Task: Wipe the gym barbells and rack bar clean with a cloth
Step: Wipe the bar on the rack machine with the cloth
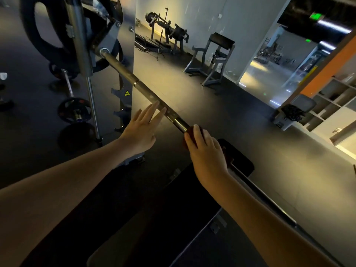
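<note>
Only one marking shows up close: a small yellow triangular warning sticker (126, 93) on the grey rack post (127, 35), its symbol too small to read. Two green lit signs (316, 16) glow high at the far right, and their writing cannot be made out either. The left hand (140, 130) reaches forward on an outstretched arm, fingers straight and slightly spread, with the fingertips (158, 105) resting against the near side of the steel bar (134, 81). The right hand (206, 149) lies further along the bar toward the person, palm down, fingers curled over a dark red cloth (189, 132) wrapped on the bar, so it is clamped on cloth and bar together. The bar slants from the rack's carriage at the upper left, where a big black weight plate (48, 35) hangs, down to the lower right past the right forearm. A black padded bench (173, 209) sits under the bar and both arms. On the dark floor (192, 93) left of the post lies another barbell (74, 109) with small black plates. By the far wall stand a grey curl bench (212, 58) and another machine (169, 31), and open white shelves (337, 97) line the right edge.
</note>
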